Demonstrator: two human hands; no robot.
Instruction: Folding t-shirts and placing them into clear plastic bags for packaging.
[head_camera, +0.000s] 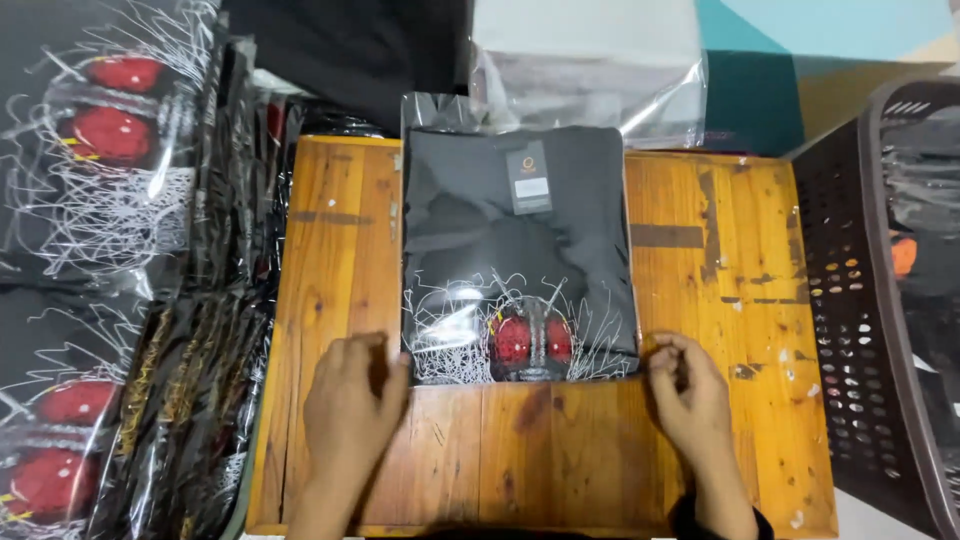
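Note:
A folded black shirt (515, 225) with a white scribbled print and two red ovals lies in a clear plastic bag on the wooden table (720, 290). A small dark tag sits near its top. My left hand (350, 405) pinches the bag's near left corner. At the near right corner, my right hand (688, 385) grips the bag edge with curled fingers. The bag's open flap (440, 110) sticks out past the far table edge.
Piles of bagged black shirts (110, 180) with the same print fill the left side. A dark perforated plastic basket (870, 330) stands at the right. A stack of clear plastic bags (590, 75) lies beyond the table.

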